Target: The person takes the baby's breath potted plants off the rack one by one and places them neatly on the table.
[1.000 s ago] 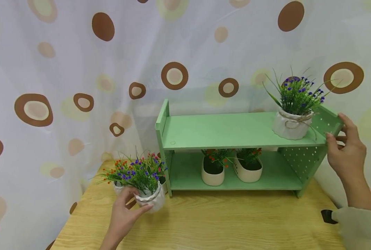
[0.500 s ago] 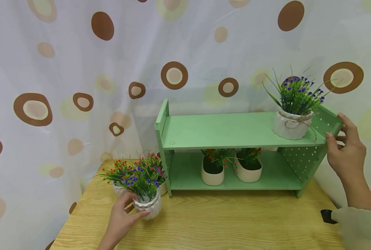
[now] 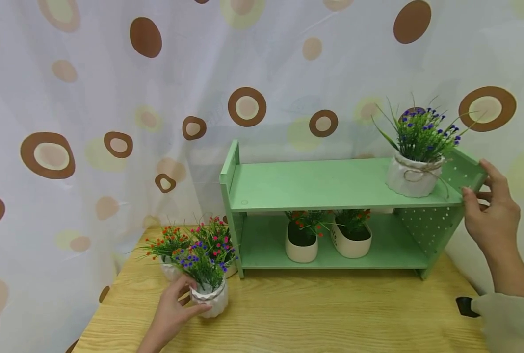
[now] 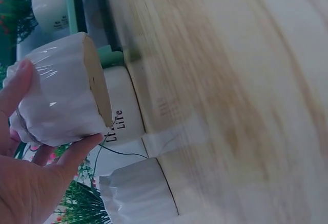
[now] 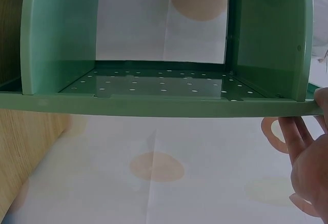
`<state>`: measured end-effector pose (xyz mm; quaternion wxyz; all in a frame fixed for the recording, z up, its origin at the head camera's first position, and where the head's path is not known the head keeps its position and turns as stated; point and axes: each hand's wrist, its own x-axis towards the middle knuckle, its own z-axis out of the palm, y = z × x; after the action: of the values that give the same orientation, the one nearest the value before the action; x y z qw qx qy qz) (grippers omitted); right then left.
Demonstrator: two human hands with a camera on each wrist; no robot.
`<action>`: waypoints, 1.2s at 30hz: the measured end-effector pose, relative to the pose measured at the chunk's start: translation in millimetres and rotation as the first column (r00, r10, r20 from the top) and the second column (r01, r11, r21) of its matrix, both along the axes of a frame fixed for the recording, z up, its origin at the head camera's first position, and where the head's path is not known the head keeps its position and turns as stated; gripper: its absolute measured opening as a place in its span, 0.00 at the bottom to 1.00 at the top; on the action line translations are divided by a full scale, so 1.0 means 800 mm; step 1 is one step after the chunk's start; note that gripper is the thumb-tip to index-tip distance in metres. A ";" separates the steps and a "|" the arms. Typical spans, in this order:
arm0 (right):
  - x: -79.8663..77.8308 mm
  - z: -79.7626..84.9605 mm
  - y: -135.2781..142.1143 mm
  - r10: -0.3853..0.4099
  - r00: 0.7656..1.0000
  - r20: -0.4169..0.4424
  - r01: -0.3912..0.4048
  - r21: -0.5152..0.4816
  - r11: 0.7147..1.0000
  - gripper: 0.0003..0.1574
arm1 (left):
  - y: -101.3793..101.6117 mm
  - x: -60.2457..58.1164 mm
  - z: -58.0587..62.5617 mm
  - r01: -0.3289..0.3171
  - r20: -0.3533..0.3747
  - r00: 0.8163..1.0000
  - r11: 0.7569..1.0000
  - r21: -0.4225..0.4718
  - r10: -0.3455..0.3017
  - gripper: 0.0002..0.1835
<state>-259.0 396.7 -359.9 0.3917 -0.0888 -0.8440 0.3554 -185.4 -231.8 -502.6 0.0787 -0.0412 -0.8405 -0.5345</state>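
My left hand [image 3: 171, 309] pinches a white flowerpot [image 3: 211, 299] with purple flowers between thumb and fingers. In the left wrist view, that flowerpot [image 4: 64, 88] is tilted and its tan underside shows, raised off the tabletop. At the right end of a two-tier green shelf [image 3: 306, 184], my right hand [image 3: 493, 211] grips the top of the side panel. Seen from the right wrist, the fingers and thumb of the hand [image 5: 310, 167] wrap the panel's edge [image 5: 164, 107]. Another white flowerpot [image 3: 414, 176], tied with twine, stands on the upper board near that hand.
Two cream flowerpots with orange flowers, one left [image 3: 301, 251] and one right [image 3: 352, 244], stand on the lower board. Behind the held pot are orange flowers [image 3: 169, 242] and pink flowers [image 3: 215, 233] in pots on the wooden table [image 3: 310, 314]. A spotted curtain [image 3: 156, 98] hangs behind.
The purple-flowered pot in my left hand has moved toward me and slightly left, uncovering more of the pink flowers behind. My right hand keeps its grip on the shelf.
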 end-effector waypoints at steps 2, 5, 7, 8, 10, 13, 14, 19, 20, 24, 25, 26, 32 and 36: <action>0.000 0.000 0.000 -0.004 1.000 0.008 0.004 0.002 1.000 0.39 | -0.001 -0.001 -0.002 -0.001 0.026 1.000 1.000 0.000 0.001 0.25; -0.002 -0.002 0.001 -0.004 1.000 0.012 0.004 -0.002 1.000 0.39 | -0.002 0.000 -0.005 -0.002 0.064 0.998 1.000 0.012 0.001 0.25; -0.002 -0.003 0.002 -0.005 1.000 0.013 0.005 -0.004 1.000 0.39 | -0.003 0.000 -0.007 0.004 0.088 0.996 1.000 0.031 -0.007 0.25; -0.002 -0.003 0.002 -0.004 1.000 0.011 0.004 -0.006 1.000 0.39 | -0.003 0.000 -0.008 0.009 0.092 0.996 0.999 0.040 -0.013 0.25; -0.002 -0.003 0.002 -0.003 1.000 0.009 0.003 -0.004 1.000 0.39 | -0.004 0.000 -0.011 0.020 0.097 0.995 0.998 0.051 -0.025 0.26; -0.003 -0.003 0.003 -0.006 1.000 0.007 0.006 0.001 1.000 0.39 | -0.005 0.000 -0.015 0.038 0.094 0.995 0.997 0.061 -0.043 0.26; -0.003 -0.002 0.003 -0.007 1.000 0.009 0.007 0.001 1.000 0.39 | -0.005 -0.001 -0.016 0.044 0.093 0.994 0.997 0.063 -0.050 0.27; -0.002 -0.001 0.003 -0.018 1.000 0.022 0.018 -0.004 1.000 0.39 | -0.008 -0.002 -0.016 0.093 0.115 0.988 0.992 0.080 -0.102 0.27; -0.002 -0.001 0.003 -0.019 0.999 0.026 0.020 -0.005 1.000 0.39 | -0.009 -0.002 -0.016 0.105 0.122 0.986 0.991 0.085 -0.115 0.27; -0.001 -0.001 0.004 -0.023 0.999 0.028 0.023 -0.006 1.000 0.39 | -0.015 -0.002 -0.017 0.130 0.162 0.976 0.986 0.104 -0.145 0.27; -0.001 -0.001 0.004 -0.023 0.999 0.026 0.023 -0.005 1.000 0.39 | -0.017 -0.001 -0.018 0.130 0.177 0.973 0.985 0.112 -0.148 0.27; -0.001 -0.001 0.004 -0.023 0.999 0.026 0.023 -0.006 1.000 0.39 | -0.018 -0.001 -0.018 0.132 0.189 0.970 0.984 0.119 -0.153 0.27; -0.001 -0.001 0.004 -0.030 0.999 0.035 0.030 -0.008 1.000 0.39 | -0.025 -0.001 -0.020 0.138 0.240 0.955 0.977 0.162 -0.175 0.27; -0.001 0.000 0.003 -0.035 0.998 0.052 0.035 -0.003 0.999 0.39 | -0.026 -0.002 -0.019 0.133 0.265 0.948 0.975 0.178 -0.178 0.27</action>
<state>-259.6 399.5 -360.1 0.3756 -0.1134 -0.8516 0.3476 -186.7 -252.3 -517.6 -0.0803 -0.0252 -0.7923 -0.6043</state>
